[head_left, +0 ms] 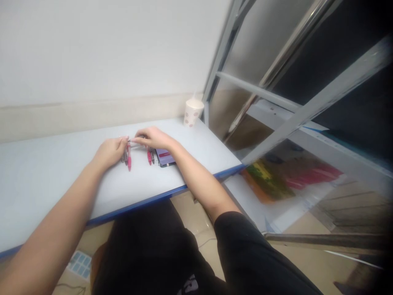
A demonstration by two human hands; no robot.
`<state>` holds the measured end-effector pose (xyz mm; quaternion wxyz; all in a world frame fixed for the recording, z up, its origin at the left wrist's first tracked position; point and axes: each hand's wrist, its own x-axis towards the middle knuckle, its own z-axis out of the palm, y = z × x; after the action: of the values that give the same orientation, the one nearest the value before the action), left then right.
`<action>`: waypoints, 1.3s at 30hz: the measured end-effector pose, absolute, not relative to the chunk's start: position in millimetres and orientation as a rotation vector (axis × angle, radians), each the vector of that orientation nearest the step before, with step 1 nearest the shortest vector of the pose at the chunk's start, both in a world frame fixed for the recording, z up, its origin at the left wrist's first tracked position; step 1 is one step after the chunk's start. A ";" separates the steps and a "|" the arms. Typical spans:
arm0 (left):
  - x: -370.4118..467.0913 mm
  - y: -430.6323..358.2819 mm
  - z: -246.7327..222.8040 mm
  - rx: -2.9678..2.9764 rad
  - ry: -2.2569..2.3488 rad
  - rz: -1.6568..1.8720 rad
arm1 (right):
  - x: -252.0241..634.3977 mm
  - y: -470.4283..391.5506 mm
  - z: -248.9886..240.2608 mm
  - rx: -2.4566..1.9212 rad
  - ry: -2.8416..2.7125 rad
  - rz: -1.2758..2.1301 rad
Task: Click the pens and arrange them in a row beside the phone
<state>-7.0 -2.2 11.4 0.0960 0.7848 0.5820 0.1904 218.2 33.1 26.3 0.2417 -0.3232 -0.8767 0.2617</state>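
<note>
Above the pale tabletop (pixel 132 184), my left hand (pixel 112 150) is closed, its thumb and fingertips pressed together. My right hand (pixel 153 137) reaches in from the right, also closed in a pinch, its fingertips almost meeting the left ones. A thin, greyish, pen-like piece (pixel 135 145) spans the small gap between both hands; blur hides its exact kind. Just below my left fingertips is a pink pen (pixel 129 161), with dark pens (pixel 125 157) beside it. Under my right hand lie another pink pen (pixel 149 156) and a dark pen (pixel 152 155), their upper ends covered.
A dark-edged, purple-faced flat item (pixel 166 157) lies partly beneath my right forearm. At the back right corner stands a patterned paper cup (pixel 193 111). A metal-framed glass partition (pixel 264 90) borders the table's right end. The blue front edge (pixel 138 205) runs before my lap.
</note>
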 end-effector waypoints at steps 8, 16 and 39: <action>-4.5 -1.2 4.3 2.336 1.783 0.668 | 213.2 38.7 16.8 -0.929 -2.334 0.737; -4.1 -0.6 5.9 2.282 1.657 0.692 | 213.3 35.8 20.8 -0.935 -2.310 0.836; -2.7 -3.9 11.1 2.266 1.431 0.788 | 226.9 46.0 20.6 -0.829 -2.083 1.068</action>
<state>-2.7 -3.9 11.1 0.1734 0.7989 0.5045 0.2780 226.9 46.0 20.6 0.3234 -0.3161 -0.7937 0.4069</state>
